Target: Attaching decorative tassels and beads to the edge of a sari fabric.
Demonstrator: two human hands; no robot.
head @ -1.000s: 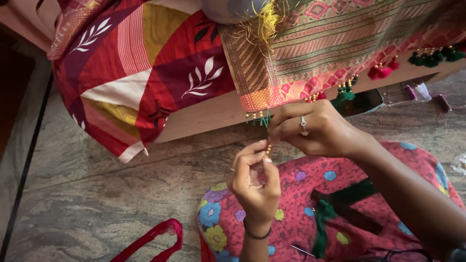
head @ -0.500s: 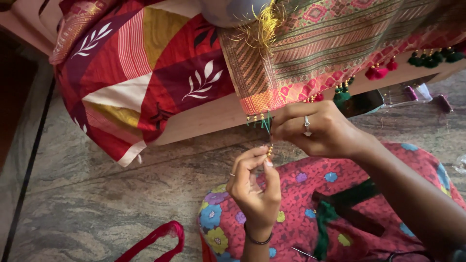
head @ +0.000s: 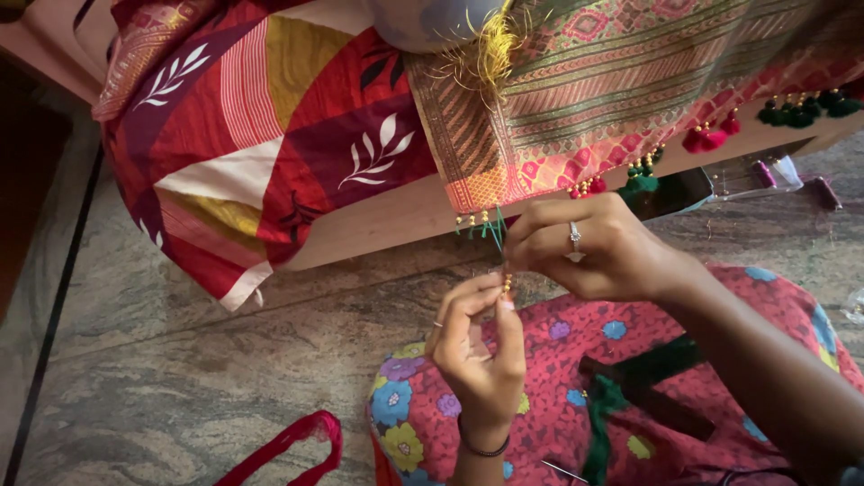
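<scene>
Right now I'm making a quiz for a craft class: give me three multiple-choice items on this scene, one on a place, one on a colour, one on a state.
1. Where is the ring?
A. right hand
B. left hand
C. on the floor

2. What colour are the threads pinched at the fabric edge?
A. white
B. green
C. black

3. How do the left hand's fingers stand?
A. spread flat
B. pinched on a string of small gold beads
C. fisted

Answers:
1 A, the ring sits on the right hand.
2 B, the green threads hang from the fabric edge.
3 B, the left hand nips the gold beads.
</scene>
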